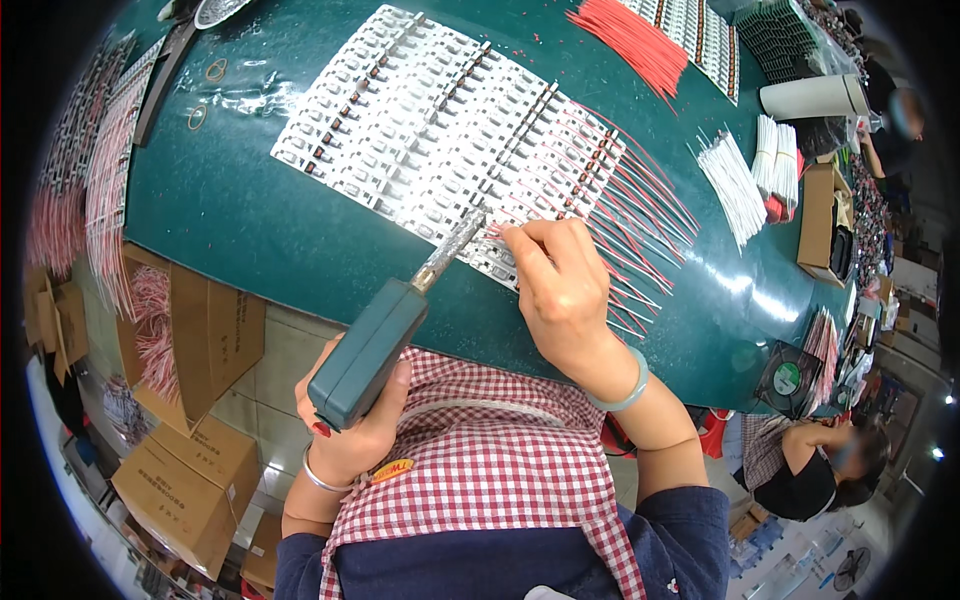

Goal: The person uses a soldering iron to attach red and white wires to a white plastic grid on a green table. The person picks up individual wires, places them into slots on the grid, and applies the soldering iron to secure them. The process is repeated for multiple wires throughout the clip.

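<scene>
My left hand [362,432] is wrapped round the dark green body of a soldering gun [372,350]. Its metal tip reaches up to the near edge of a panel of white circuit boards [400,130] lying on the table. My right hand [565,290] is closed in a pinch beside that tip, on a thin wire [496,230] whose end meets the boards; most of it is hidden by my fingers. Red and white wires [640,215] stick out from the right-hand rows of the panel and fan over the table.
The green table [240,210] also bears a bundle of red wires [630,45], bundles of white wires [732,185] and a white cylinder [815,97]. Wired boards [120,160] hang over the left edge above a carton [215,330]. A small fan [788,375] stands at right, near a seated co-worker [800,470].
</scene>
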Available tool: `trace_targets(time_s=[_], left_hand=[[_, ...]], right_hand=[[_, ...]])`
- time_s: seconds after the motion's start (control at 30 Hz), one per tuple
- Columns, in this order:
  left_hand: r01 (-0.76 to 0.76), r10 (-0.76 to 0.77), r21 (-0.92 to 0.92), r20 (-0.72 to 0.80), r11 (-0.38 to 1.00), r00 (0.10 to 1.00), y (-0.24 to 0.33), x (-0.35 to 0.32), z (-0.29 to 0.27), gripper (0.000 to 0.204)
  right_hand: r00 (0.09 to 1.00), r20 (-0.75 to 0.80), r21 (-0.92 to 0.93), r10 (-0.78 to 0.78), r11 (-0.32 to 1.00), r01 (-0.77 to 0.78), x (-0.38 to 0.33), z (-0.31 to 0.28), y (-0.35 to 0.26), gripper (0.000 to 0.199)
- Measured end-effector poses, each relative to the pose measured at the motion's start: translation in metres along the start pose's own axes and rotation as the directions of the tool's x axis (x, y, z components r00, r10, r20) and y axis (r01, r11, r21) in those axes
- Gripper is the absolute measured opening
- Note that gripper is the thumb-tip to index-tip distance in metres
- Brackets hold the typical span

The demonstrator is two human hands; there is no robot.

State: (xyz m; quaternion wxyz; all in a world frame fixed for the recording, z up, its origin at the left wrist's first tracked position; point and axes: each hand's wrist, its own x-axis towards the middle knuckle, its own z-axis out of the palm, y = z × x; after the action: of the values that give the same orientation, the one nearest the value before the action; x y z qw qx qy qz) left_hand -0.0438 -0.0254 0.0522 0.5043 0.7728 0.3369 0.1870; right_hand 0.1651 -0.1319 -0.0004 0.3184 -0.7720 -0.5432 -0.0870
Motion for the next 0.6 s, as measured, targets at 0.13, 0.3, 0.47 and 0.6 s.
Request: trace_targets(time_s=[0.13, 0.3, 0.47, 0.6], left_hand=[[-0.006, 0.005, 0.026, 0.038, 1.0, 0.999, 0.0017, 0.0019, -0.0015, 0.022], [-0.023, 0.022, 0.028, 0.031, 0.999, 0.999, 0.0005, 0.0011, -0.0007, 0.02], [-0.06, 0.059, 0.04, 0.041, 0.997, 0.997, -0.0004, 0.0032, 0.0011, 0.017], [-0.055, 0.054, 0.022, 0.032, 0.998, 0.998, -0.0016, 0.0027, 0.0024, 0.016]], right_hand=[[1.0, 0.018, -0.007, 0.007, 1.0, -0.007, 0.0004, -0.0003, -0.0008, 0.028], [1.0, 0.024, -0.008, 0.013, 1.0, -0.012, 0.0008, 0.0003, -0.0021, 0.028], [1.0, 0.001, -0.018, 0.029, 0.999, -0.029, 0.0033, 0.0, -0.0038, 0.029], [1.0, 0.026, -0.025, 0.004, 1.0, -0.003, 0.0012, 0.0007, -0.0031, 0.027]])
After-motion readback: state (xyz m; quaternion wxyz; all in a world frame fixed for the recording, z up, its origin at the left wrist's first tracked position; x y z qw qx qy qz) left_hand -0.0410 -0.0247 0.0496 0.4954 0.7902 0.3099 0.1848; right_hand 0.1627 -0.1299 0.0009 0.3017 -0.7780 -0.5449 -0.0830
